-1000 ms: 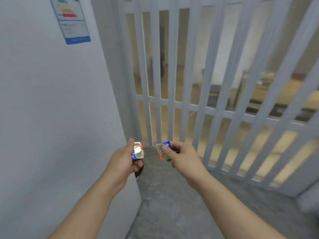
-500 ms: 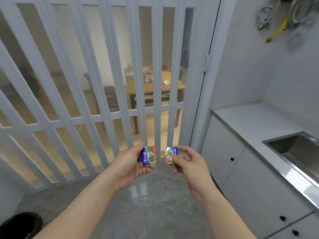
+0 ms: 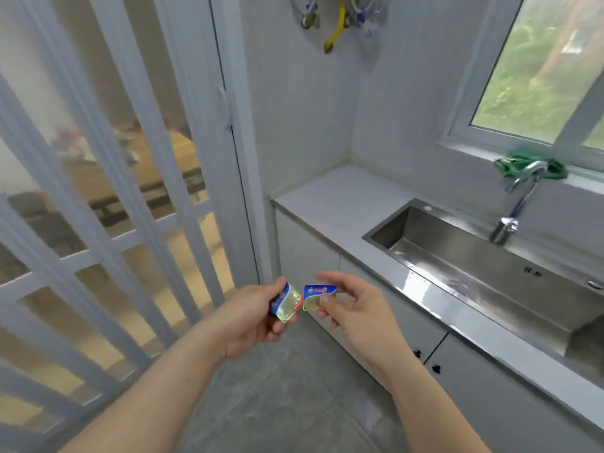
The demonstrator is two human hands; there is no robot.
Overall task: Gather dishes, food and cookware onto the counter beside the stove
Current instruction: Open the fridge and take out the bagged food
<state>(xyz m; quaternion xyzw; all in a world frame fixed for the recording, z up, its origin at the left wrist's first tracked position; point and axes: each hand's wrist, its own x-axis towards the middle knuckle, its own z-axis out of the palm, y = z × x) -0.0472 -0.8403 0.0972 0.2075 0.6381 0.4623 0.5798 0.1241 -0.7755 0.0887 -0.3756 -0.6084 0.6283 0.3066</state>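
Note:
My left hand (image 3: 251, 322) pinches a small foil packet (image 3: 285, 302) with a blue, gold and red wrapper. My right hand (image 3: 356, 312) pinches a second packet (image 3: 316, 297) of the same kind between thumb and fingers. Both packets are held close together at waist height over the grey floor, in front of the white cabinets. The pale counter (image 3: 340, 197) runs along the right wall, beyond and to the right of my hands. No stove is in view.
A steel sink (image 3: 483, 269) with a curved tap (image 3: 519, 204) is set into the counter under a window. A green cloth (image 3: 529, 166) lies on the sill. A white folding slatted door (image 3: 137, 191) fills the left side. Utensils (image 3: 335, 24) hang on the wall.
The view has swung right, from the wall and slatted door to the counter and sink. Both hands still hold their packets, which now sit closer together.

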